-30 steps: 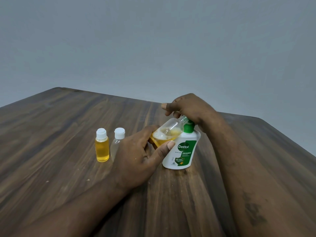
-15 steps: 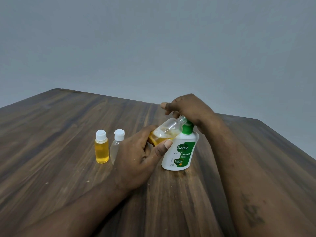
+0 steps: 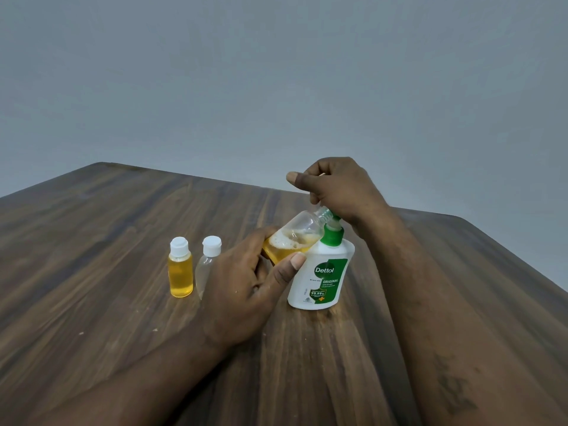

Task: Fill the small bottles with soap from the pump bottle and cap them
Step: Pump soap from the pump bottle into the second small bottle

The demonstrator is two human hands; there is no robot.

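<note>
Left hand (image 3: 246,281), nearest the camera: thumb on the near side and fingers on the far side curl round the base of the open small bottle (image 3: 295,238), gripping it above the tabletop (image 3: 92,302).

Bottle's long axis is tilted: base low and left in the hand, bare threaded neck pointing up and right, meeting the spout under the right hand. Amber soap with froth pools in the lower half.

Just right of it, touching, the white pump bottle (image 3: 322,272) stands upright on the tabletop, label toward the camera.

To the left, near the left hand, two capped small bottles stand upright side by side: the filled bottle (image 3: 180,272), amber, and the clear bottle (image 3: 206,265), partly hidden behind the left hand.

Right hand (image 3: 338,189), farther back: fingers curled down over the pump head, thumb sticking out left.

Against half a second ago: right hand sits higher, white pump stem now shows above the green collar; froth is thicker.

Grey wall (image 3: 276,72) behind.
</note>
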